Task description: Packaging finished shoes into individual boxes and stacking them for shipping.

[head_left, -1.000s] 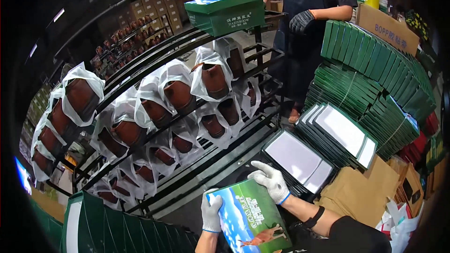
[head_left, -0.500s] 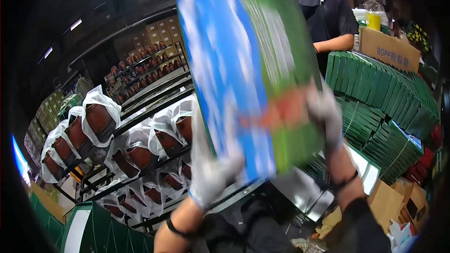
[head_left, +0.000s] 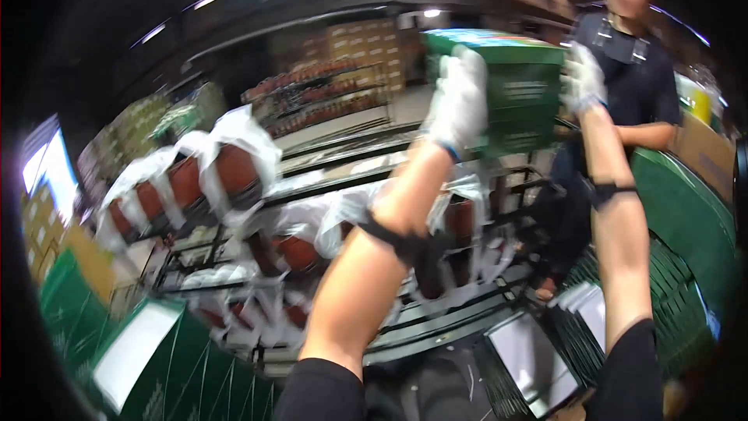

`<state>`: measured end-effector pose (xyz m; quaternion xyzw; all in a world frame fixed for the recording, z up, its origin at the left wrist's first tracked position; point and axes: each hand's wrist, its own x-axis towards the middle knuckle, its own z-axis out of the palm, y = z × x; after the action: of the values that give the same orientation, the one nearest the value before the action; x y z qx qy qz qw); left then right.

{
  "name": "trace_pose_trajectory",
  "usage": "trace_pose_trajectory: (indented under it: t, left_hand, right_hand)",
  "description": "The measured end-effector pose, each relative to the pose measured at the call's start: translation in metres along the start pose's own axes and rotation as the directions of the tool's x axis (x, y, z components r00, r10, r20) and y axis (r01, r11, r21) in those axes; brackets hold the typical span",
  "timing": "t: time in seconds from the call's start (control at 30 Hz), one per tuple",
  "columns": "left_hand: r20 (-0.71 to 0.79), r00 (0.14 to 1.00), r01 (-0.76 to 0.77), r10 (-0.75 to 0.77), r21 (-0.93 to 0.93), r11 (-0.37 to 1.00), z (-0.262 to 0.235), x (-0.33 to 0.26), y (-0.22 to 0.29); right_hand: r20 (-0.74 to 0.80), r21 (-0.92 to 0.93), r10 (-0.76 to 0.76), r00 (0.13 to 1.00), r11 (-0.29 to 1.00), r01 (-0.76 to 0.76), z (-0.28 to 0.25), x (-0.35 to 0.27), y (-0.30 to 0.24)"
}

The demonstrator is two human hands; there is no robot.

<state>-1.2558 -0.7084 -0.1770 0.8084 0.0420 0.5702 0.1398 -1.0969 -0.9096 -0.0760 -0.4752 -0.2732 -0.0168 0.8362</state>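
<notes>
Out ahead of me at arm's length, a green cardboard box [head_left: 523, 97] is held up between my two gloved hands. My left hand [head_left: 461, 97], in a white glove, presses along the box's left side with its fingers pointing up. On the opposite side, my white-gloved right hand [head_left: 583, 79] grips near the upper right edge. A plain dark green side with faint pale print faces me, and a strip of the colourful top shows above it. The picture is smeared by motion, and the box's underside is hidden.
Beyond the box, to the right, stands a person [head_left: 623, 70] in dark clothes. A rack [head_left: 343, 168] carries several brown items [head_left: 236, 169] wrapped in white plastic. Folded green cartons stand at lower left [head_left: 167, 366] and right [head_left: 678, 203]. Brown boxes [head_left: 362, 43] are stacked far back.
The box has moved farther from me and to the right. It has turned from its blue and green picture face to a plain green side. My arms are now stretched out.
</notes>
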Motion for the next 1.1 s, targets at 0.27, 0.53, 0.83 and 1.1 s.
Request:
trace_pose_trajectory:
  t: [0.27,0.53,0.83,1.1]
  left_hand:
    - [-0.12,0.944,0.302,-0.308,0.691,0.657,-0.397,-0.41,0.01]
    - [0.069,0.643,0.18,-0.763,0.954,0.238,-0.576,-0.422,-0.033]
    - [0.318,0.947,-0.214,-0.043,0.725,0.655,-0.5,-0.418,0.104]
    - [0.775,0.631,0.265,-0.02,-0.191,0.945,-0.263,-0.685,0.082]
  right_hand:
    - [0.767,-0.136,-0.553,0.325,0.355,0.925,0.195,-0.391,0.14]
    - [0.89,-0.449,-0.042,0.454,0.095,0.889,0.482,-0.428,0.145]
    - [0.69,-0.378,-0.719,0.088,-0.254,0.89,0.203,-0.374,0.092]
    - [0.779,-0.332,-0.342,0.525,0.486,0.809,-0.116,-0.512,0.093]
